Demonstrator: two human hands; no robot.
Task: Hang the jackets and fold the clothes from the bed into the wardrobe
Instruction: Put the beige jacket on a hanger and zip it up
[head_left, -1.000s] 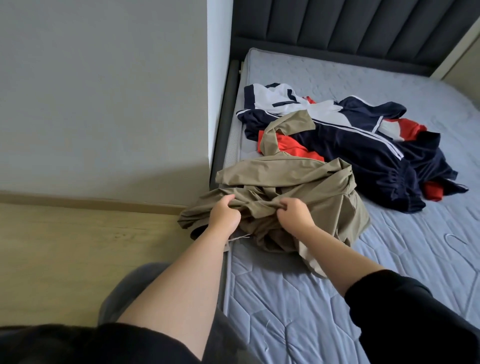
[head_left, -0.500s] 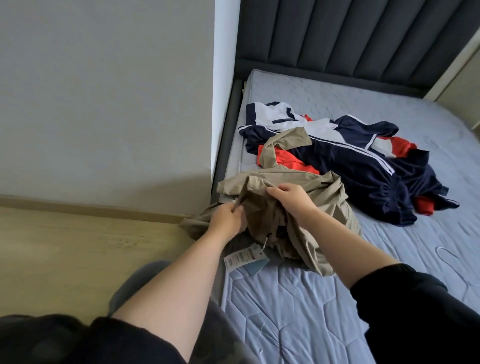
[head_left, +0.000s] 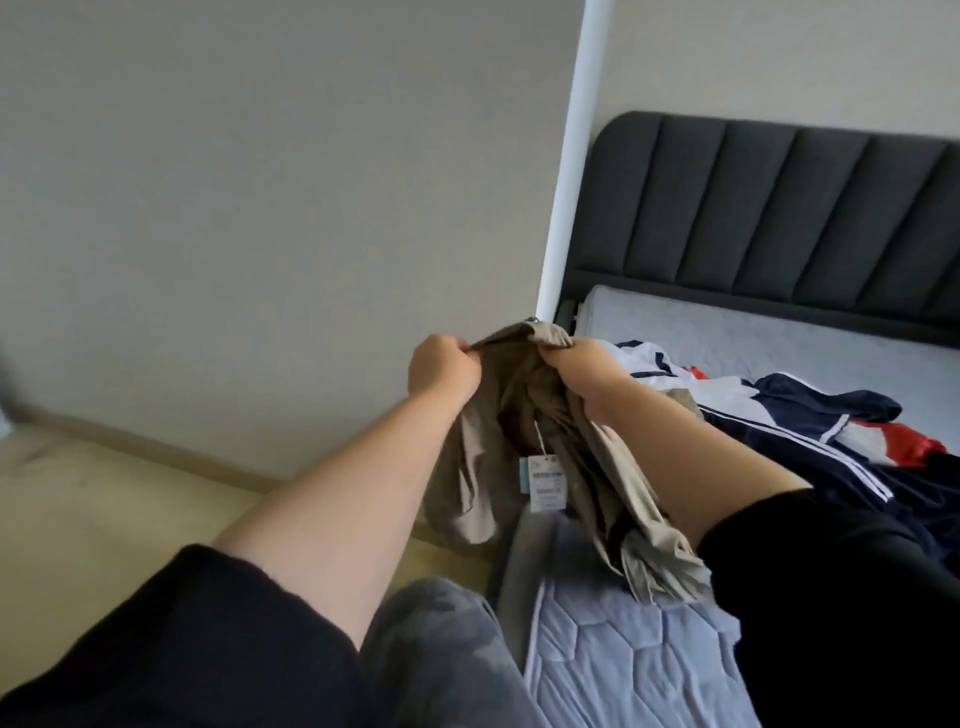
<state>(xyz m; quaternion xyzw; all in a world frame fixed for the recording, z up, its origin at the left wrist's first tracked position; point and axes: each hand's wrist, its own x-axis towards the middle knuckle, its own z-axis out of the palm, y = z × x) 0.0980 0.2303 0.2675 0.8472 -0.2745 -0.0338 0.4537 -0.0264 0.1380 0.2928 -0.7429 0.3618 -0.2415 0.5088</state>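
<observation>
Khaki jacket (head_left: 524, 415) now lifted off bed (head_left: 623, 665), both hands (head_left: 441, 371) (head_left: 582, 364) gripping its top; tracksuit (head_left: 810, 426) beyond remains; nothing hung yet.

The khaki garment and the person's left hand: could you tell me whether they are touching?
Touching. The head view shows the left hand with its fingers curled round the top edge of the khaki garment, next to the right hand.
</observation>
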